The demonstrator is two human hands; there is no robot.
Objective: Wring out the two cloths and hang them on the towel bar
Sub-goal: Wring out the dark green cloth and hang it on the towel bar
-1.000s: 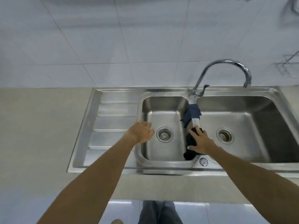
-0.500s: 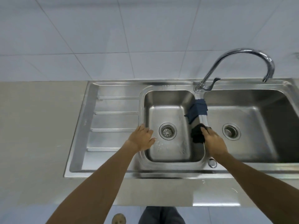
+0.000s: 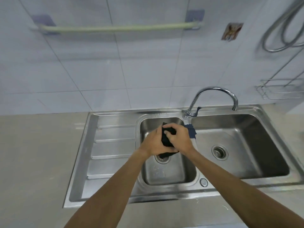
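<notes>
Bunching in both fists over the small basin (image 3: 166,175): black cloth (image 3: 166,140), mostly hidden. Left hand (image 3: 153,143) and right hand (image 3: 180,139) clamp it (earlier only the right did). Blue cloth (image 3: 191,131) drapes the divider, half-covered; towel bar (image 3: 115,27) blurred.

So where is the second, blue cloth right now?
The blue cloth is draped over the divider between the two sink basins, below the tap, just beside the right hand.

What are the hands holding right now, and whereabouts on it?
Both hands, left hand and right hand, grip the black cloth bunched between them over the left sink basin, each clasping one side of the wad.
</notes>
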